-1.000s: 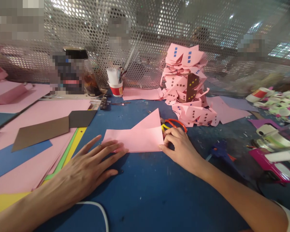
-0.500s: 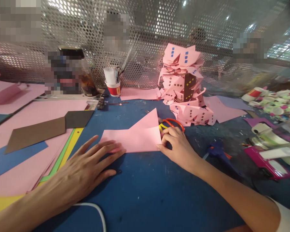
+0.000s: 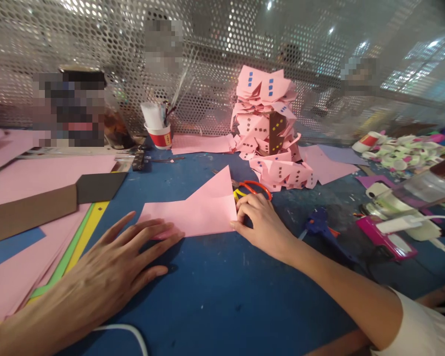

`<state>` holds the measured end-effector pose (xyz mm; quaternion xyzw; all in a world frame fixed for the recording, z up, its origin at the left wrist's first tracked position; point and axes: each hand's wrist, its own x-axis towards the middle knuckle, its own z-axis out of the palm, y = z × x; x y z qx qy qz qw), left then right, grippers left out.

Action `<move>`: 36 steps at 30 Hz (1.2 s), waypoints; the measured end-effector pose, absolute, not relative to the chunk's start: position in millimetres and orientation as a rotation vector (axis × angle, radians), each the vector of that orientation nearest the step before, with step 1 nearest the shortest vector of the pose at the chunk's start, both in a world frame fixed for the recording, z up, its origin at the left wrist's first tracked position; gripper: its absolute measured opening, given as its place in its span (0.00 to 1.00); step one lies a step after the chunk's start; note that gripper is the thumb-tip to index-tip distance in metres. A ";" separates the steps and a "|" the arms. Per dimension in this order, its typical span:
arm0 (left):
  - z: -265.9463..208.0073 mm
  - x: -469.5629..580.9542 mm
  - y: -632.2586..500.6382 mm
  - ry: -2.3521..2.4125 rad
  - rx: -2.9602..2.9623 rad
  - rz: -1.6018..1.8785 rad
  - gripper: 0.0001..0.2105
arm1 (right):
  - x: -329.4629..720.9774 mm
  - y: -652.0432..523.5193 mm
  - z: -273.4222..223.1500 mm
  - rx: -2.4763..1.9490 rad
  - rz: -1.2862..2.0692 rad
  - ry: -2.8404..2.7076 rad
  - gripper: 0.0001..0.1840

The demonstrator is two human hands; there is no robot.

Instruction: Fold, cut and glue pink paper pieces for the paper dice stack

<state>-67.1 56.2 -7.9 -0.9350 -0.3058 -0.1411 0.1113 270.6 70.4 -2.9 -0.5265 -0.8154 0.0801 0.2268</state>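
On the blue surface (image 3: 207, 291), the pink paper (image 3: 205, 215) lies between the left grip (image 3: 116, 259), spread wide over its near left corner, and the right grip (image 3: 262, 222), curled at the paper's right edge, though whether pinching I cannot tell.

One head-worn camera looks forward and down, close over the hands (image 3: 109, 264) and blue table (image 3: 215, 296)

Paper (image 3: 202, 212) is pink; table (image 3: 215, 296) blue; tool handles (image 3: 258, 184) red and seemingly yellow.
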 end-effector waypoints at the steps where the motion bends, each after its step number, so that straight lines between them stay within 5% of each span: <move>1: -8.1 -67.0 56.4 -0.899 -2.753 -0.420 0.25 | 270.7 70.4 -3.3 -1.453 0.222 -2.248 0.12; 13: -17.8 -60.8 51.1 -0.786 -2.774 -0.464 0.34 | 269.0 68.5 1.5 -1.479 0.270 -2.213 0.14; 26: -5.4 -54.1 51.1 -0.856 -2.860 -0.443 0.29 | 264.0 54.5 32.1 -1.260 -0.017 -2.045 0.04; 36: -13.4 -56.5 52.9 -0.880 -2.903 -0.451 0.28 | 203.4 54.1 33.8 -1.216 0.303 -2.283 0.03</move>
